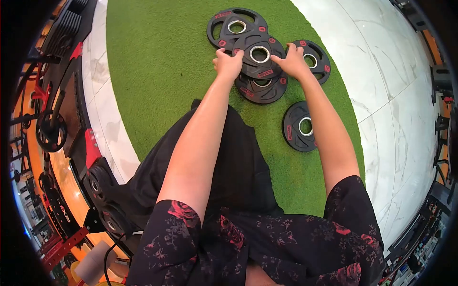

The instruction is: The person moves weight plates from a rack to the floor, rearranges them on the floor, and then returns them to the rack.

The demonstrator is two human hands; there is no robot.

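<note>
Both hands are on a black weight plate [257, 68] with a metal centre ring and red markings. My left hand [228, 65] grips its left edge, thumb on the upper face. At the right edge, my right hand [295, 63] has its thumb on the face and its fingers curled by the rim. This plate overlaps a second weight plate [261, 95] on the near side and a third weight plate [237, 39] with grip openings on the far side. Just beyond my right hand lies another plate [317, 50]. A smaller-looking plate [296, 141] rests nearer me, partly hidden by my right forearm.
Green turf [157, 62] lies under the plates, bordered by white marble-look tiles [381, 86]. On the left stand gym racks with red parts [92, 148] and stored plates [95, 183]. My bent knee in black cloth [234, 143] is close below the plates.
</note>
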